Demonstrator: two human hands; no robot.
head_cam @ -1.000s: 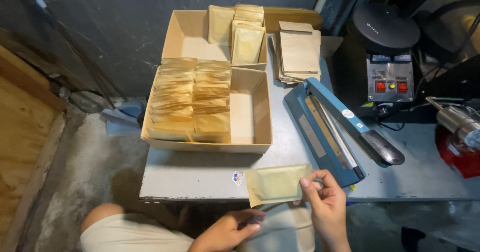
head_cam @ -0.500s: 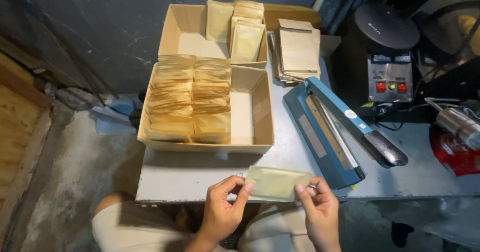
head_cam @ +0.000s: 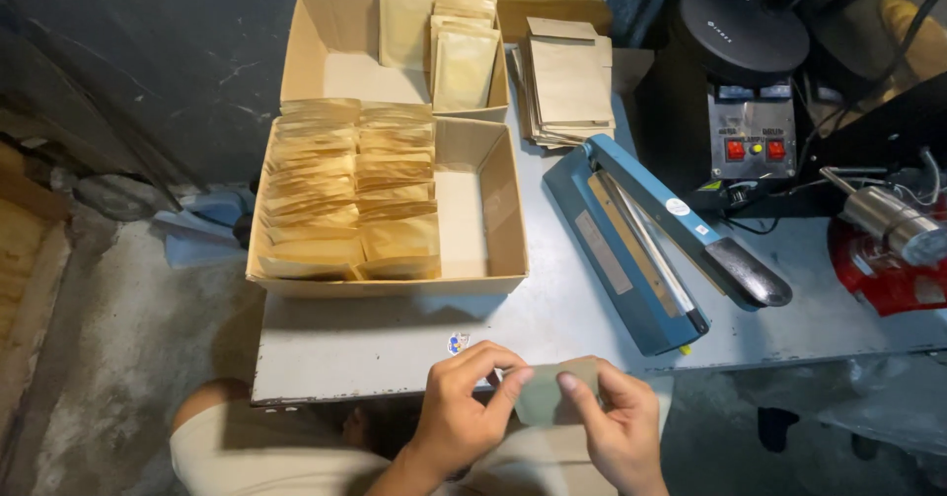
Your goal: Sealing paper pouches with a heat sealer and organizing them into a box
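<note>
1. Pouch point(head_cam: 552, 397), small and pale, sits pinched between both hands at the near table edge point(head_cam: 395, 358).
2. Left hand point(head_cam: 464, 412) grips its left end, thumb on top; right hand point(head_cam: 617, 427) clasps the right end.
3. Judgement: keep both pinches level and the pouch flat, so it doesn't crease.
4. Beyond the fingertips lie a box of pouches point(head_cam: 493, 210) and a blue sealer point(head_cam: 631, 240).

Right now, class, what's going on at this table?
A person holds a small pouch at the table's near edge, pinched between the left hand and right hand. Ahead, a box holds rows of tan pouches; a second box sits behind it. A blue heat sealer lies to the right with its arm raised.
</note>
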